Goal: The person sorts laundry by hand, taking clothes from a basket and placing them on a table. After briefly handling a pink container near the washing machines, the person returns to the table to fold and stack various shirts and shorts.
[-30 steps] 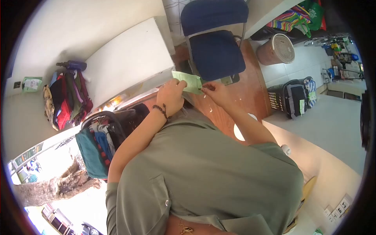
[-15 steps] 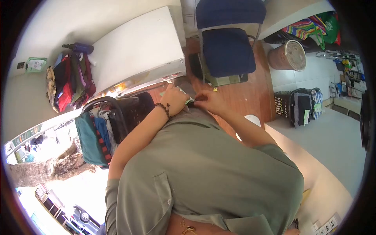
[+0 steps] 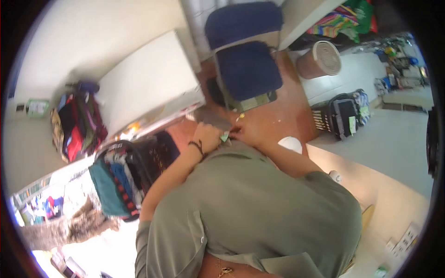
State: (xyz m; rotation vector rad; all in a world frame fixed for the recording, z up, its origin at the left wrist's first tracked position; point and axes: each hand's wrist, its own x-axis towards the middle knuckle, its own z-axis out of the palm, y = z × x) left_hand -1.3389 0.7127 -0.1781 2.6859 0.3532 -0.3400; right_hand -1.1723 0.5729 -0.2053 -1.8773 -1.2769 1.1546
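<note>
In front of my waist, both hands are close together. My left hand (image 3: 208,135), with a dark bead bracelet at its wrist, is closed on a small green-and-white piece (image 3: 225,137), perhaps a label or packet; it is too small and blurred to tell. Almost touching it, my right hand (image 3: 247,133) has its fingers pinched at the edge of that piece. What sits between its fingertips is hidden. Just beyond the hands lies something flat and grey (image 3: 211,116). The olive-green shirt (image 3: 259,199) I wear fills the lower middle.
Ahead stands a blue folding chair (image 3: 250,69) on the reddish floor (image 3: 294,102). Left are a white cabinet (image 3: 148,78), hanging bags (image 3: 76,123) and a basket of clothes (image 3: 116,185). A bin (image 3: 320,60), a white round lid (image 3: 290,145) and a backpack (image 3: 343,118) on a counter are right.
The view has shifted and tilted, so the chair, cabinet and bin appear further left. Both hands sit slightly lower in view, still close together, and the green-and-white piece shows more clearly between them.
</note>
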